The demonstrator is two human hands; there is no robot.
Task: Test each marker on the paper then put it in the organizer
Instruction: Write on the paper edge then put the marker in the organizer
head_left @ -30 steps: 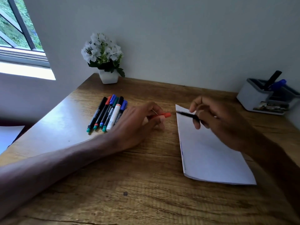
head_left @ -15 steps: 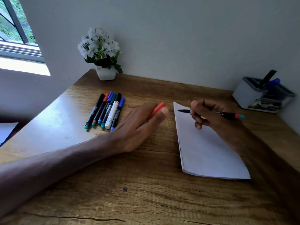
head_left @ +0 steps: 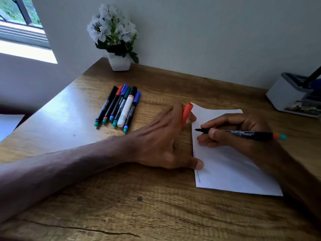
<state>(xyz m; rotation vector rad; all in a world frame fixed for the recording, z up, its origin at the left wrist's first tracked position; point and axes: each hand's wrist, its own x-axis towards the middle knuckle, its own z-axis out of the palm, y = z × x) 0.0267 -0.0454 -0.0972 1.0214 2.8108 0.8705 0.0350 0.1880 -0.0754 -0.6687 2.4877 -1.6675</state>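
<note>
Marker, uncapped, is pinched in the curled right hand, tip over the paper. The left hand grips a red cap, thumb pressing the sheet on the wooden desk by a grey wall.

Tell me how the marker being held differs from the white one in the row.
The held marker has a black barrel; the white marker a white one. The held marker is uncapped, gripped by the right hand over the paper; the white marker lies capped on the table among others. Both are slim markers.
</note>
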